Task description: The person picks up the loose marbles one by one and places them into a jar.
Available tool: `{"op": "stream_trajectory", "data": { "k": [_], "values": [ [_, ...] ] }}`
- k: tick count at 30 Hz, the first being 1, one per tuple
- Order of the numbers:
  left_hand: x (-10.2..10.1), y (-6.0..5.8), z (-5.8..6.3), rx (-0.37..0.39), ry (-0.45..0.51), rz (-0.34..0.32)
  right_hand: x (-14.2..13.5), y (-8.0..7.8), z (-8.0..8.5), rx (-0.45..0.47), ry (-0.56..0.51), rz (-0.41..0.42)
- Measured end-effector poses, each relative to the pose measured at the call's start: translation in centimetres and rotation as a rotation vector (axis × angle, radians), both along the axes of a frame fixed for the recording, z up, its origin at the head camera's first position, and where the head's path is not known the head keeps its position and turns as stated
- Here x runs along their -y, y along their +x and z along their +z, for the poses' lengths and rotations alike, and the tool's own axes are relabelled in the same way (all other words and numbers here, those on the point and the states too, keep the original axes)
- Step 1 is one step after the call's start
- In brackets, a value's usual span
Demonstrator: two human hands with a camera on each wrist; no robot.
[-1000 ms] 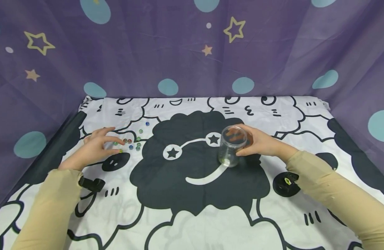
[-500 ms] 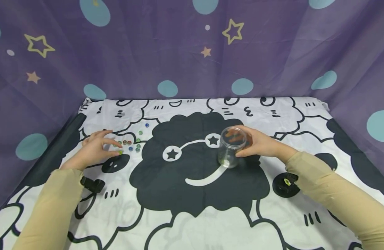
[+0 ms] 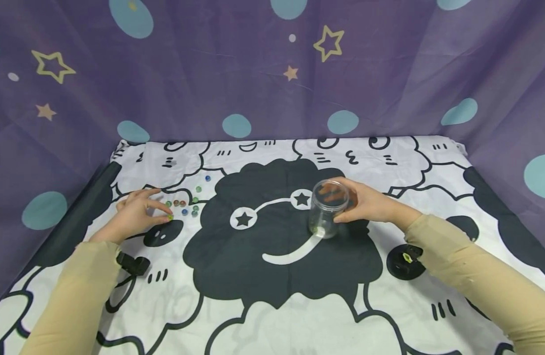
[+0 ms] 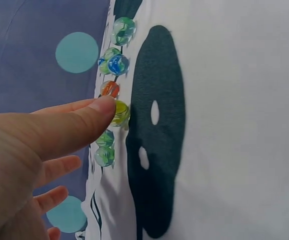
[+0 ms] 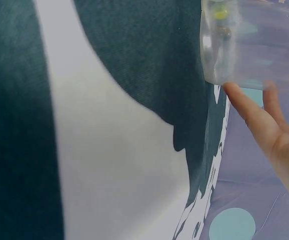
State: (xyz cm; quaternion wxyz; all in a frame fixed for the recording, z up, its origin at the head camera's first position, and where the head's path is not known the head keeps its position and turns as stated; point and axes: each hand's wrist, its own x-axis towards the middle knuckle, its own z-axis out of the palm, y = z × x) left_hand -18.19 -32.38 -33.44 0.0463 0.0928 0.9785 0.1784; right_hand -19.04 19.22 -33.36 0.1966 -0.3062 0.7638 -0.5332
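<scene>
Raise the yellow marble (image 4: pixel 120 115), pinched by the left hand (image 3: pixel 136 217), clear of neighbouring marbles (image 4: pixel 118 65), steadying the jar (image 3: pixel 323 219) gripped by the right hand (image 3: pixel 365 201)

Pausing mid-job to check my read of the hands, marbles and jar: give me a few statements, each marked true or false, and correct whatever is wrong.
1. The left hand pinches a yellow marble. True.
2. The right hand holds a clear jar. True.
3. The clear jar lies on its side. False: it stands upright.
4. The clear jar has no marbles in it. False: the right wrist view shows a yellow-green one inside.
5. A blue marble lies on the cloth. True.
6. All the marbles out on the cloth are blue. False: there are green and reddish ones too.
</scene>
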Motion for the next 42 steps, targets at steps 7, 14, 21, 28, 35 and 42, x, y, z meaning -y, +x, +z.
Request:
{"op": "stream_trajectory", "data": {
  "k": [7, 14, 21, 28, 35, 42],
  "values": [
    [0.05, 0.02, -0.23, -0.015, -0.008, 0.003, 0.08, -0.03, 0.13, -0.003, -0.005, -0.002],
    [0.14, 0.05, -0.31, -0.006, -0.021, 0.024, 0.1, 0.0, 0.28, -0.012, 0.007, -0.006],
    [0.29, 0.06, -0.33, 0.011, -0.027, 0.023, 0.09, 0.06, 0.32, -0.02, 0.012, -0.009],
    [0.37, -0.06, -0.53, 0.018, -0.025, 0.03, 0.09, -0.03, 0.24, -0.024, 0.014, -0.006],
    [0.41, -0.14, -0.62, 0.019, -0.054, 0.032, 0.07, -0.06, 0.08, -0.015, 0.009, -0.006],
    [0.45, -0.12, -0.75, 0.021, -0.055, 0.041, 0.07, -0.05, -0.09, -0.015, -0.002, -0.001]
  ]
}}
